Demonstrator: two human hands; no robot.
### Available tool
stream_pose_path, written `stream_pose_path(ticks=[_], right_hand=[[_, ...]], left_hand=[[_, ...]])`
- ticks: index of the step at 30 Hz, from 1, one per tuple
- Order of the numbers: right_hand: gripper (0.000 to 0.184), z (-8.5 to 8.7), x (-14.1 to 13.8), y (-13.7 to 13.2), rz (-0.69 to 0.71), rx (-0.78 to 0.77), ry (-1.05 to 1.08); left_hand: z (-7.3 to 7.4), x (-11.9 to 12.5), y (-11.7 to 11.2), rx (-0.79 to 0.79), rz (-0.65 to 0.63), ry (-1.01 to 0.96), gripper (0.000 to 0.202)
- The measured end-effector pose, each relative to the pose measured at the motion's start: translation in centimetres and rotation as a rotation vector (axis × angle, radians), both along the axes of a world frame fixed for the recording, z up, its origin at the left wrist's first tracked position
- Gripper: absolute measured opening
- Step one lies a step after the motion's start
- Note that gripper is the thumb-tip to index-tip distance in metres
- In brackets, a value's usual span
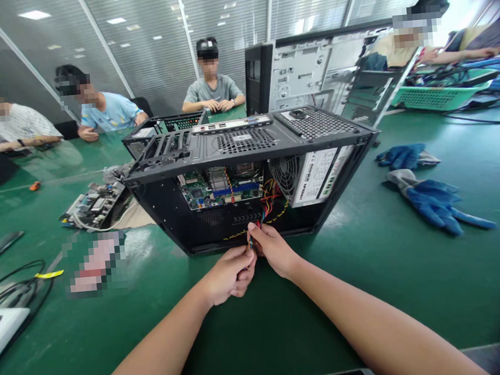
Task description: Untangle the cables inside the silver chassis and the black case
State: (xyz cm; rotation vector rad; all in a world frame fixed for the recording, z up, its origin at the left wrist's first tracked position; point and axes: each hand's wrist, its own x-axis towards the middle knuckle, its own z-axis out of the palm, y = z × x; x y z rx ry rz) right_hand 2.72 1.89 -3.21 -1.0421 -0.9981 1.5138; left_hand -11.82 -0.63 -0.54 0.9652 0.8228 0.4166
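Observation:
A black computer case (160,218) lies on the green table, its open side facing me. Inside are a motherboard (198,195) and a power supply (319,175) with a fan and a white label. From the supply, a bundle of coloured cables (268,200) hangs down to the case's near edge. There my left hand (235,270) and my right hand (270,247) meet, both with closed fingers. Between them shows a short piece of thin cable; its end is hidden by my fingers.
Blue work gloves (435,200) lie at the right. Behind stands another case (262,75), and farther right a green basket (439,96) full of cables. Loose circuit boards (98,203), a blurred pinkish object (97,265) and black cables (35,282) lie left. Several people sit around the table.

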Motion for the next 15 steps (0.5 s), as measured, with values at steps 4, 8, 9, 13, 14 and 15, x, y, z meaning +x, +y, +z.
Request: stream_pose_path(ticks=[4,8,9,13,14,15], right_hand=[[0.046,0.0,0.0,0.0,0.019,0.014,0.031],[0.044,0.2,0.0,-0.1,0.005,0.023,0.03],[0.043,0.2,0.0,-0.1,0.0,0.024,0.029],[0.043,0.4,-0.1,-0.1,-0.016,0.016,0.016],[0.043,0.5,-0.1,-0.1,-0.018,0.012,0.012],[0.042,0.4,-0.1,-0.1,-0.021,0.009,0.008]], left_hand=[[-0.1,0.1,-0.1,0.491,0.041,0.345,0.031],[-0.4,0.2,-0.2,0.906,0.063,0.618,0.024],[-0.6,0.2,-0.3,0.939,0.065,0.663,0.022],[-1.4,0.3,-0.5,0.971,0.085,0.78,0.016],[-1.4,0.3,-0.5,0.971,0.091,0.778,0.015],[-1.4,0.3,-0.5,0.968,0.091,0.76,0.015]])
